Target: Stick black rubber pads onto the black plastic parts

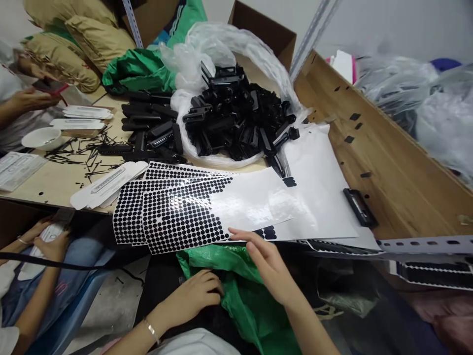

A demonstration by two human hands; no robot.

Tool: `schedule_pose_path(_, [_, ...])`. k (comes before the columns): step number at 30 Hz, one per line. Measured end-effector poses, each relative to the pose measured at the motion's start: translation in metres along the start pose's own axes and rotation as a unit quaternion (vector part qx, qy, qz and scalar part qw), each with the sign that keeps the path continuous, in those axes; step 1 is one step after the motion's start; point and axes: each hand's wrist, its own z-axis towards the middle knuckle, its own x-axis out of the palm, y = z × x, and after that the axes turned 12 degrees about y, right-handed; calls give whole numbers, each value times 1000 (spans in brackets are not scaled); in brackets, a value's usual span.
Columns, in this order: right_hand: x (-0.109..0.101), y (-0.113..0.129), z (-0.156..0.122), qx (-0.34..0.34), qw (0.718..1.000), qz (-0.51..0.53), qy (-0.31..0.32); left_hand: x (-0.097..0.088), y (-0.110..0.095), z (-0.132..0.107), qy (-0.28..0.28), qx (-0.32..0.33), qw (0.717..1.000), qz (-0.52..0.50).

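My right hand [268,264] reaches with fingers stretched out to the near edge of a white sticker sheet [244,202] covered partly in black round dots. Its fingertips touch the sheet beside a few remaining dots [269,232]. My left hand [195,296], with a thin bracelet on the wrist, rests curled on my lap at the edge of a green plastic bag [244,291]; what its fingers hold is hidden. More dotted sheets [166,207] lie stacked under and left of the top one.
A clear bag full of black plastic parts [236,118] sits behind the sheets, with more black parts [151,130] to its left. A white bowl [42,138] and thin black pins lie at the left. Other people's hands hold phones at far left [40,241]. A wooden board [388,162] slopes on the right.
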Motion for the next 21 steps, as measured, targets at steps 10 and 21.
schedule_pose_path(10, [37, -11, -43, -8, 967, -119, 226, -7, 59, 42, -38, -162, 982, -87])
schedule_pose_path(21, [33, -104, -65, 211, 835, -489, 136, -25, 47, 8, 164, -93, 963, 193])
